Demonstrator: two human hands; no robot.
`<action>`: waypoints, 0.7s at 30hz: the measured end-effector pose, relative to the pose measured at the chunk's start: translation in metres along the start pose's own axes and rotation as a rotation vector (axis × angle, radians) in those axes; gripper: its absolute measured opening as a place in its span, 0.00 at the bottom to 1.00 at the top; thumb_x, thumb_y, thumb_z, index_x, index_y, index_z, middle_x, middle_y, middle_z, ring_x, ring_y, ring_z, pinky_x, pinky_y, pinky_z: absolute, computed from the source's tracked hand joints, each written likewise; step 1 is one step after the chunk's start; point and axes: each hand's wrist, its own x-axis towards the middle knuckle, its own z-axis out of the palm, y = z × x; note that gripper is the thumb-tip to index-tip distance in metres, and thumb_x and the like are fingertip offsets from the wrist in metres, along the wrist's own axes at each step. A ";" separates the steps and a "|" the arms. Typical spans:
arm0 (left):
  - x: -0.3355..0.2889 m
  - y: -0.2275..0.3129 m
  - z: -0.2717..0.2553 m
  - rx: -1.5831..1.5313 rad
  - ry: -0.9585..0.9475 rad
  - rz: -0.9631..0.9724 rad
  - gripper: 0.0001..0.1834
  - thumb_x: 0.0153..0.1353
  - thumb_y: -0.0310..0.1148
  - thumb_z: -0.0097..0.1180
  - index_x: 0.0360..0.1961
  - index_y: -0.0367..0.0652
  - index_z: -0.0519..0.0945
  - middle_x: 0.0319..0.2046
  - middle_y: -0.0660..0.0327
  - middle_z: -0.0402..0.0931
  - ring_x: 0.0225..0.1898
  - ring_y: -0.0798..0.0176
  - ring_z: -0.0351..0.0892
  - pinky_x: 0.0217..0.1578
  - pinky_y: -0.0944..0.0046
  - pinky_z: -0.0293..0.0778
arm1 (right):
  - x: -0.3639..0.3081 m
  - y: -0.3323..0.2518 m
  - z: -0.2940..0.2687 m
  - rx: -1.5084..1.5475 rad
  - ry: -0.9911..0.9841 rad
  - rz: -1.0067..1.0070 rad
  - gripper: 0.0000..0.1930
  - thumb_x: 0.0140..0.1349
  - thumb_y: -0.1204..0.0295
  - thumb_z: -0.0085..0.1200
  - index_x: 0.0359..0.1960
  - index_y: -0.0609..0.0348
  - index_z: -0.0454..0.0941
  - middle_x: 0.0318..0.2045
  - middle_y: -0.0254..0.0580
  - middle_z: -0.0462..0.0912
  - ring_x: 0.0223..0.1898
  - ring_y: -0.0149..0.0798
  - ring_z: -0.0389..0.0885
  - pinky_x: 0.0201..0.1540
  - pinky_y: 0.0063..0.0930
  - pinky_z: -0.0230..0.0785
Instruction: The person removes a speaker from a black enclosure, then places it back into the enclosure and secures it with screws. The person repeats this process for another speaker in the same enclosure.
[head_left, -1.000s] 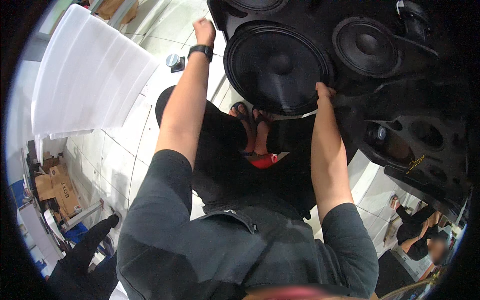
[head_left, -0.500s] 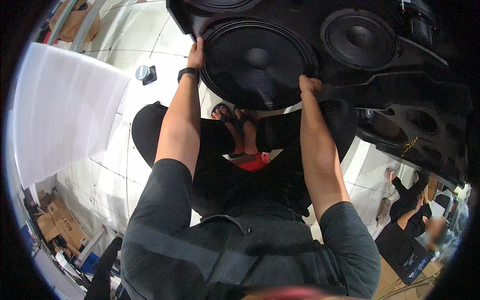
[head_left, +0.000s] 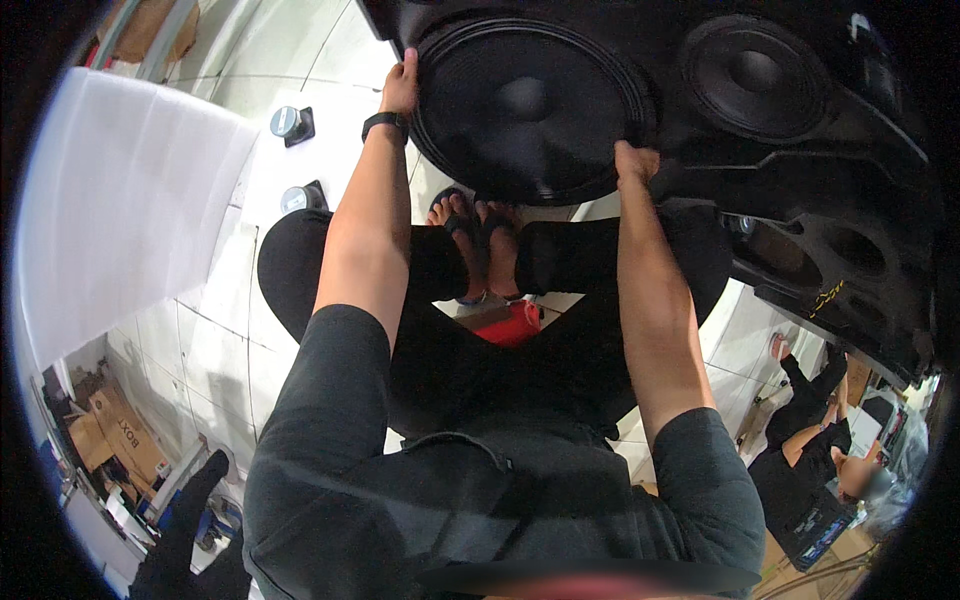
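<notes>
Upper centre of frame: left hand [head_left: 400, 90] and right hand [head_left: 637, 163] hold the speaker [head_left: 520, 130], fingers closed on opposite edges.

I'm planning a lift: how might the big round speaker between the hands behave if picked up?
The big round speaker may be unwieldy, spanning the gap between left hand and right hand. Its exposed cone probably dents easily; being circular, it could roll on edge.

Both forearms [head_left: 366, 230] reach out; the left grip [head_left: 400, 90], thumb [head_left: 411, 63] pointing forward, sits farther ahead than the partly hidden right grip [head_left: 636, 163].
</notes>
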 end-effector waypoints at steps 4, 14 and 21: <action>-0.008 0.006 0.000 -0.039 -0.023 0.032 0.46 0.67 0.66 0.42 0.54 0.24 0.75 0.48 0.41 0.79 0.52 0.50 0.77 0.56 0.57 0.69 | 0.008 0.010 0.007 0.049 0.044 -0.048 0.30 0.46 0.68 0.65 0.48 0.78 0.70 0.50 0.68 0.77 0.51 0.61 0.80 0.53 0.48 0.75; -0.013 0.006 0.005 0.055 0.078 0.140 0.40 0.67 0.65 0.43 0.46 0.31 0.79 0.41 0.45 0.81 0.47 0.51 0.79 0.52 0.57 0.71 | 0.002 0.008 0.013 0.049 0.154 -0.093 0.30 0.43 0.68 0.65 0.46 0.79 0.72 0.50 0.69 0.77 0.52 0.60 0.79 0.54 0.43 0.73; -0.009 -0.003 0.008 0.031 0.069 0.139 0.36 0.70 0.60 0.44 0.45 0.30 0.80 0.39 0.50 0.81 0.44 0.60 0.77 0.49 0.60 0.70 | 0.015 0.017 0.021 0.074 0.176 -0.100 0.32 0.43 0.68 0.65 0.47 0.81 0.69 0.48 0.69 0.77 0.53 0.62 0.78 0.57 0.45 0.72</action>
